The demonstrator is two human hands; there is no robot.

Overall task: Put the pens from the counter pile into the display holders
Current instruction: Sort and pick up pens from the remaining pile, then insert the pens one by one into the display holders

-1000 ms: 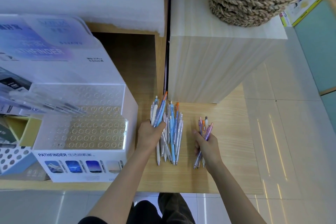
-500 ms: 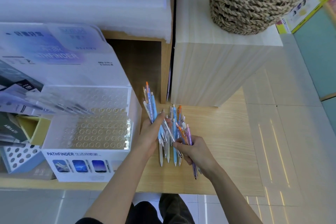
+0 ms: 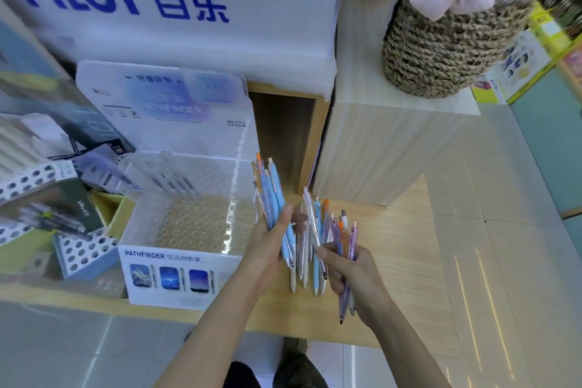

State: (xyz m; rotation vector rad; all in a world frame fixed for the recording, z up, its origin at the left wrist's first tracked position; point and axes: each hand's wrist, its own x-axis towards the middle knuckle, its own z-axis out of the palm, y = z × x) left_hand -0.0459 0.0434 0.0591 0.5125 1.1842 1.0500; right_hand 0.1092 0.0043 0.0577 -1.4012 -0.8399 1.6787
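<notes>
My left hand (image 3: pixel 271 249) grips a bundle of blue and orange pens (image 3: pixel 270 192), raised upright beside the display holder. My right hand (image 3: pixel 349 271) holds several purple and pink pens (image 3: pixel 345 239) just right of the counter pile. The pile of pens (image 3: pixel 310 249) lies between my hands on the wooden counter (image 3: pixel 406 261). The white PATHFINDER display holder (image 3: pixel 176 274) stands left of my left hand, its clear tray of round holes (image 3: pixel 195 224) showing no pens in the front rows.
A pale wooden block (image 3: pixel 378 148) carries a woven basket (image 3: pixel 441 50) behind the pile. A white PILOT box (image 3: pixel 176 9) sits at the back. Other pen displays and perforated boxes (image 3: pixel 78 252) crowd the left. The counter's front edge is near my forearms.
My left hand has lifted its pen bundle up and nearer the display holder. My right hand came in beside the pile with its pens. The view has tilted upward.
</notes>
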